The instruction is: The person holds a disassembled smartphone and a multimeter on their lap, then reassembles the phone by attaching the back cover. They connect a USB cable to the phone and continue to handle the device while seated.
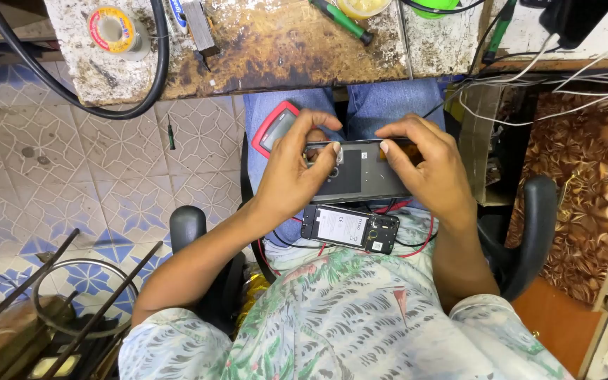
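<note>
Both hands on the dark back cover [362, 176], held over my lap. Left hand [291, 176] grips its left end, thumb on the top edge; right hand [427, 169] clamps the right end, fingertips along the rim. Open phone [350, 229] lies on my lap just below, red and black leads [416, 248] curling beside it. Meter [274, 128] sits on my thigh under the desk [283, 49]. Risks: cover flexes and cracks if I twist it; phone slides off my lap; leads snag.
</note>
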